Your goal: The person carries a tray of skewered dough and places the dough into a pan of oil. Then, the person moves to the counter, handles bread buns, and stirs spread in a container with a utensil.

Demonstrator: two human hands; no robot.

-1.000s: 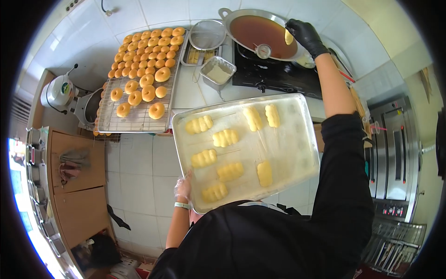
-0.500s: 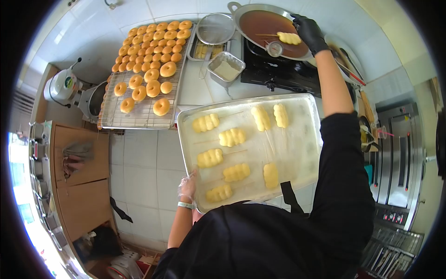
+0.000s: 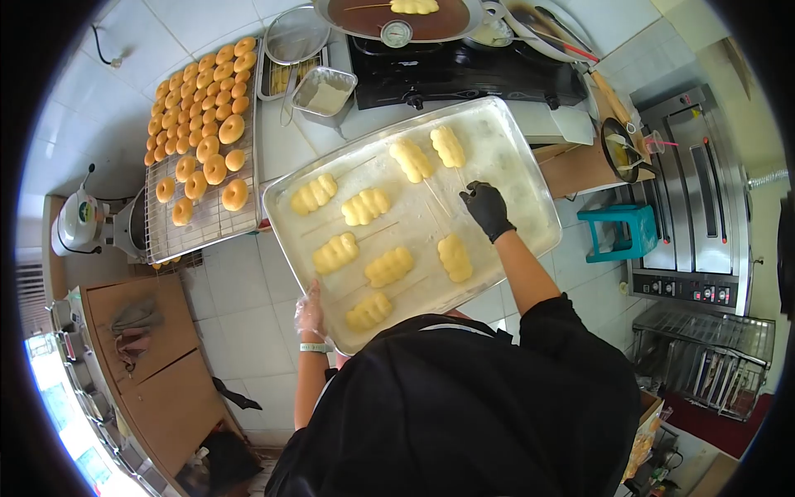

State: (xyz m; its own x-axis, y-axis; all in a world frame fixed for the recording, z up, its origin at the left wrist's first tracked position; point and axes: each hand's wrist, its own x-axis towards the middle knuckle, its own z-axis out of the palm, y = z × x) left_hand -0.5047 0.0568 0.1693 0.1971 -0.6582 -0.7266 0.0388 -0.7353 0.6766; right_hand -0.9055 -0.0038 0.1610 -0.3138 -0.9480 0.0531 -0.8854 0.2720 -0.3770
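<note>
My left hand (image 3: 310,313), in a clear plastic glove, grips the left edge of a large metal tray (image 3: 530,192). Several pale yellow, ridged dough pieces on sticks lie on this tray. Over its right half is my right hand (image 3: 487,211) in a black glove, fingers curled at the stick of the upper right skewered dough piece (image 3: 447,147). The fingertips partly hide that stick's lower end. Another skewered dough piece (image 3: 411,160) lies just to the left, and one more (image 3: 455,258) lies below the black glove.
A pan of brown oil (image 3: 364,23) with a thermometer (image 3: 396,33) and one dough piece (image 3: 414,6) sits on the black stove (image 3: 464,73). Ring doughnuts (image 3: 214,169) cover a wire rack (image 3: 166,236) at left. A square metal container (image 3: 325,93) stands between.
My right hand has come from the oil pan to the tray, leaving a dough piece in the oil. The view has shifted, and the tray appears more tilted.
</note>
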